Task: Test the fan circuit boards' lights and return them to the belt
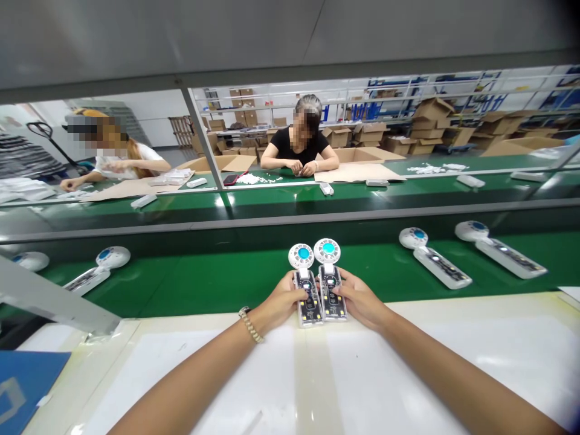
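My left hand point(281, 300) is closed around what looks like a handheld fan point(312, 312), its thumb on the dark front panel. My right hand point(362, 300) grips a second, matching handheld fan point(335, 309) in the same way. Both stand side by side, their lower bodies touching or nearly so, over the near edge of the green belt. Each has a round white slotted head with a blue centre, and a black panel with small lights under a clear cover. My fingers behind the bodies are mostly hidden.
Similar fans lie on the green belt point(217, 272), two at right point(439, 266) and others at left point(93, 275). A white work surface point(254, 386) lies below my arms. A metal post point(67, 308) stands at left. Two co-workers point(301, 142) sit across, beside white parts and cardboard.
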Tool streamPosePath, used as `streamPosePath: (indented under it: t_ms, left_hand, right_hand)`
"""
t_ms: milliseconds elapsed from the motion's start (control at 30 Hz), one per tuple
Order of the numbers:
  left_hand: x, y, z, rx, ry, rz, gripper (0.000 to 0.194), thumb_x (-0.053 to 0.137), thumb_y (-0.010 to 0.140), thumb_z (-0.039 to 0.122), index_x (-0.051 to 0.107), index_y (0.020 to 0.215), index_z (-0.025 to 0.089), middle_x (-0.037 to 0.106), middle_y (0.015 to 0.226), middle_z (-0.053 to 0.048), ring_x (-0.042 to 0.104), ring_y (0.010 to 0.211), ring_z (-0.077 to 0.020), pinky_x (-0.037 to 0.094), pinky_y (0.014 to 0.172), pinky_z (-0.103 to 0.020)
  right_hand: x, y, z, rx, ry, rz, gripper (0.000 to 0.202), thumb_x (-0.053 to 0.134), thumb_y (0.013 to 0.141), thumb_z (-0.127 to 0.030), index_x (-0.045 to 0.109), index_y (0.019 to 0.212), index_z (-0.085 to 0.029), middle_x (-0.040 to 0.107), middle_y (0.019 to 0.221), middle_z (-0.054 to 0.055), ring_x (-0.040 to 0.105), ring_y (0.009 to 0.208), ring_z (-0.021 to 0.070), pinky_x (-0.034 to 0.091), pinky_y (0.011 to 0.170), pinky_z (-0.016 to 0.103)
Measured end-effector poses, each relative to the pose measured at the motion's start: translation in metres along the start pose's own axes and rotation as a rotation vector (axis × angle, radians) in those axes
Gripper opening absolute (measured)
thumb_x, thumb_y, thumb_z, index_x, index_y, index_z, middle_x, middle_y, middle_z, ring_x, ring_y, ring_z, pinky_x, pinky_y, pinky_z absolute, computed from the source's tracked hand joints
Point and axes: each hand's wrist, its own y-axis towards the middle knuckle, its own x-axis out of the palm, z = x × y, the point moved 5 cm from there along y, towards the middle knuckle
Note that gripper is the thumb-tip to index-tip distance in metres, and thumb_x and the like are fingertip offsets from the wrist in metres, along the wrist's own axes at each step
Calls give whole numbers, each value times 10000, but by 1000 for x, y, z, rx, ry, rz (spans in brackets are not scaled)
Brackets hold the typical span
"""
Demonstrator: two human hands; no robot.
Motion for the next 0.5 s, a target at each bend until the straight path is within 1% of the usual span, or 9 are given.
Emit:
streamPosePath:
  t_ms: [133,300,500]
  left_hand:
    - [-2,0,-1,3,7,-1,441,592,525,36,446,927,148,588,848,-43,564,781,-177,423,697,-287]
    - [-1,1,-2,19,28,-53,437,609,557,44,462,956,146,579,871,-47,566,754,-173,432,687,-292]
    - [0,-1,0,32,19,-78,395,627,598,68,472,954,140,575,892,-62,567,769,-175,432,691,-290]
  right_hand:
    - [1,0,-1,15,-8,10,437,654,643,-164,522,1058,-208,641,915,46,602,842,207,448,769,335]
    - [4,-2,-4,12,-14,-19,422,641,683,-179,513,1085,-197,625,873,41,604,809,209,450,786,383]
    - [7,-4,-6,-16,-18,-34,385,653,684,-208,534,1049,-186,642,888,59,613,811,215,458,755,355]
